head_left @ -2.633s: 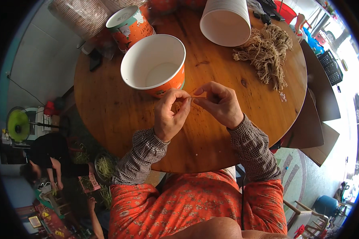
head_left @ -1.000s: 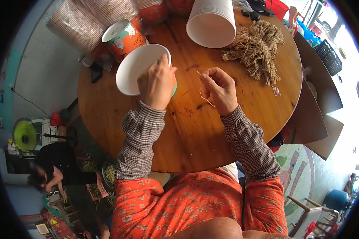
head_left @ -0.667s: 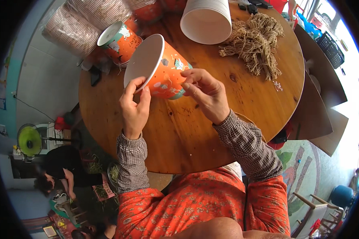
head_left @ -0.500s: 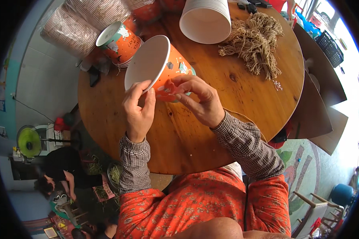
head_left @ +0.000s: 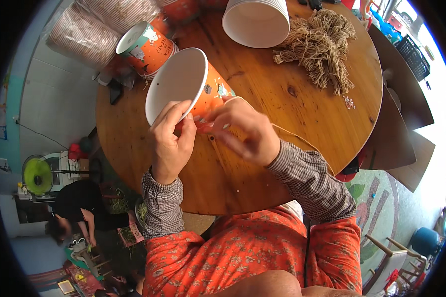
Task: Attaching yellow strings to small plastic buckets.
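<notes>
Head view: the orange paper bucket (head_left: 186, 86), which stood upright on the surface (head_left: 282, 128) seconds ago, is now lifted and tipped. The left hand (head_left: 171, 141) grips its rim; the right hand (head_left: 243, 131) pinches twine at its side wall.

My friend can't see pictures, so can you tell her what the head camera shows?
A person's left hand holds a tilted orange paper bucket by its rim over a round wooden table, while the right hand works at the bucket's outer side. A pile of tan twine, a white bucket and more orange buckets lie farther back.
</notes>
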`<state>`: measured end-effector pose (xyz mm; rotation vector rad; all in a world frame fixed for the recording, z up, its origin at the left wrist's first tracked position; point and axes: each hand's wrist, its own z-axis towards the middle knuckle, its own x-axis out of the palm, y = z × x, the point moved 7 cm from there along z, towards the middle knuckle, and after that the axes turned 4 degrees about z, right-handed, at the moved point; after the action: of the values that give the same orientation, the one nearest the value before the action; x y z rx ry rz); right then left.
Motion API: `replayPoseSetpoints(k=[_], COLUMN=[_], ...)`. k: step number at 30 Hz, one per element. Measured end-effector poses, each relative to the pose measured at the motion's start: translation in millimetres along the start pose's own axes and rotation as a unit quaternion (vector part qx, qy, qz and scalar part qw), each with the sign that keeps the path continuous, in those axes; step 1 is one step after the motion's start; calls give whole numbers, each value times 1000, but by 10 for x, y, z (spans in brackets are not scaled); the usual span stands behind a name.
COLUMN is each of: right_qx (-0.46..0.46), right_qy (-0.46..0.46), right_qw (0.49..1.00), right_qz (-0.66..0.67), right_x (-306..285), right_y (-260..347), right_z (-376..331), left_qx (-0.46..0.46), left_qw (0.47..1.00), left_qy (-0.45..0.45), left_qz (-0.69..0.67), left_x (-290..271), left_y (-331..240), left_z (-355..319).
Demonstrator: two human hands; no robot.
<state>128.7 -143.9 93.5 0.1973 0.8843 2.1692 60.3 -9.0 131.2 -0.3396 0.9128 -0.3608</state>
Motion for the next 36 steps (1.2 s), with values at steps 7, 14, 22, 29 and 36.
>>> replayPoseSetpoints(k=[7, 14, 22, 29, 36], right_qx=[-82, -67, -63, -68, -55], right_qy=[65, 61, 73, 60, 59], right_qw=[992, 992, 983, 985, 988], right_qz=[-76, -85, -157, -148, -132], right_x=[251, 235, 287, 251, 239], right_y=[128, 120, 54, 65, 83], right_z=[-62, -58, -113, -95, -81], left_qx=[-22, -15, -43, -60, -56], left_qw=[992, 992, 989, 987, 987], left_qy=[123, 120, 131, 141, 138], left_qz=[-19, -29, -46, -56, -60], left_x=[88, 129, 186, 249, 231], left_y=[-94, -103, -10, -6, -6], left_z=[34, 62, 81, 93, 85])
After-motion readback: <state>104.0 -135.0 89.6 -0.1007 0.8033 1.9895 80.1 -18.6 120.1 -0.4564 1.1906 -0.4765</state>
